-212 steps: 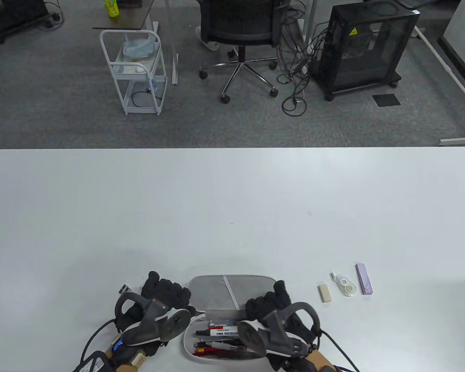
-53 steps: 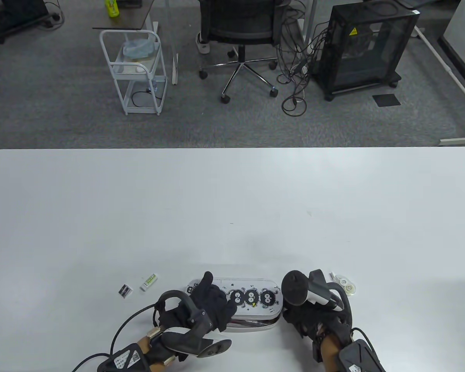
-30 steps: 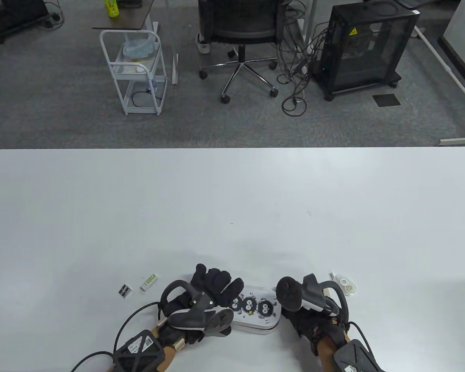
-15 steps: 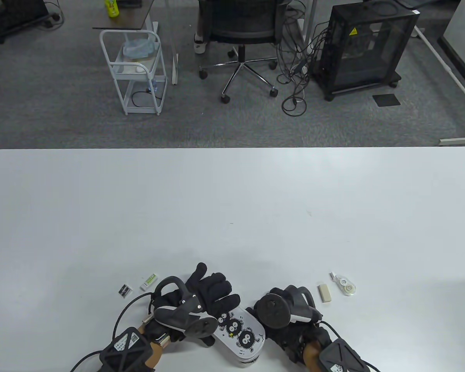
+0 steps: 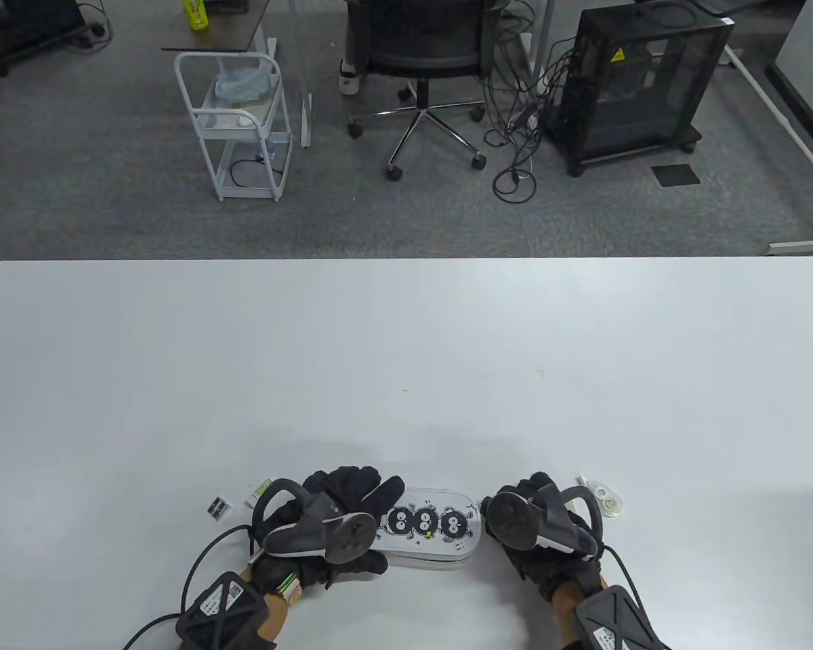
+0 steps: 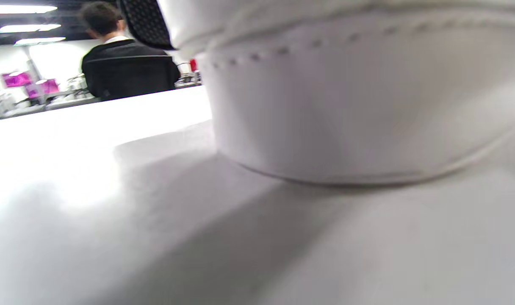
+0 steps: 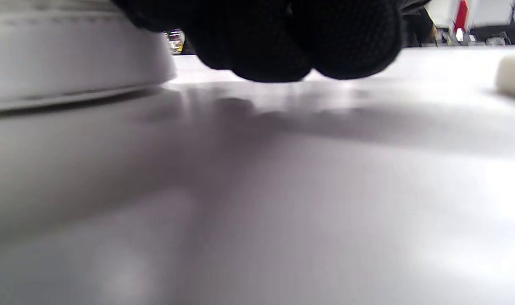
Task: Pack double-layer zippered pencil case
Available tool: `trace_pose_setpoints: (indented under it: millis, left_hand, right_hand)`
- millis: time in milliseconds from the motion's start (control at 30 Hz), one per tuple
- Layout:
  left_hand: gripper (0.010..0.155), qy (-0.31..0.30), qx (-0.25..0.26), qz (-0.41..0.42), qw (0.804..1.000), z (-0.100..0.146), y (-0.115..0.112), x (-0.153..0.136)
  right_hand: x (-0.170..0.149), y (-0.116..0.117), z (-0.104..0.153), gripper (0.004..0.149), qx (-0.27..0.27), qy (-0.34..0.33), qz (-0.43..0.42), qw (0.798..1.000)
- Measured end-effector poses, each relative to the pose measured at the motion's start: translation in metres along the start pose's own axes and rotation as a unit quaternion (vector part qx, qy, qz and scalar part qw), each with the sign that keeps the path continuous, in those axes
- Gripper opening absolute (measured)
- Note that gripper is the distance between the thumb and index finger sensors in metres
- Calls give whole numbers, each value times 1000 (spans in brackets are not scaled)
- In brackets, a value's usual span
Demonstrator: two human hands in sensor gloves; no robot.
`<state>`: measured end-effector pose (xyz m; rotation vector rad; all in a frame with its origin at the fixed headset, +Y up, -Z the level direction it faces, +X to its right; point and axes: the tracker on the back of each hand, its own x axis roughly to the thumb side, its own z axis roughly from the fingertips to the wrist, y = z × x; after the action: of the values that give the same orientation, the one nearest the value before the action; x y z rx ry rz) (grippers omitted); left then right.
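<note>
Two hands: both at the ends of the white oval zippered pencil case with three black soot-ball figures [image 5: 428, 529], which lies closed and flat near the table's front edge.
Left hand [image 5: 342, 504]: fingers laid over the case's left end, gripping it.
Right hand [image 5: 538, 525]: at the right end; grip hidden by tracker, cannot tell.
Loose items: white correction tape dispenser [image 5: 604, 497]; small green-labelled eraser [image 5: 259, 493]; tiny black-and-white box [image 5: 219, 506]; all outside the case.
Risk: second layer zipped unfilled, judging by these leftovers.
Risk: case slides off the front edge if the ends are pushed unevenly.

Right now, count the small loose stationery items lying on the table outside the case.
3 visible: a black-and-white item and a green-labelled one left of the left hand, a correction tape beyond the right hand. The hands may hide others.
</note>
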<state>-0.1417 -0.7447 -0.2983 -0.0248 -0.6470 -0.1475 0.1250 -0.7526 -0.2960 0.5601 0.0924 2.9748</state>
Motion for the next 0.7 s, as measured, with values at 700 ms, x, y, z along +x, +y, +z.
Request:
trace_pose_setpoints:
  millis: [700]
  left_hand:
    - [88,54,12,56,997,9,17,41]
  right_hand:
    - [83,14,-1,48,26,-26,-40,999]
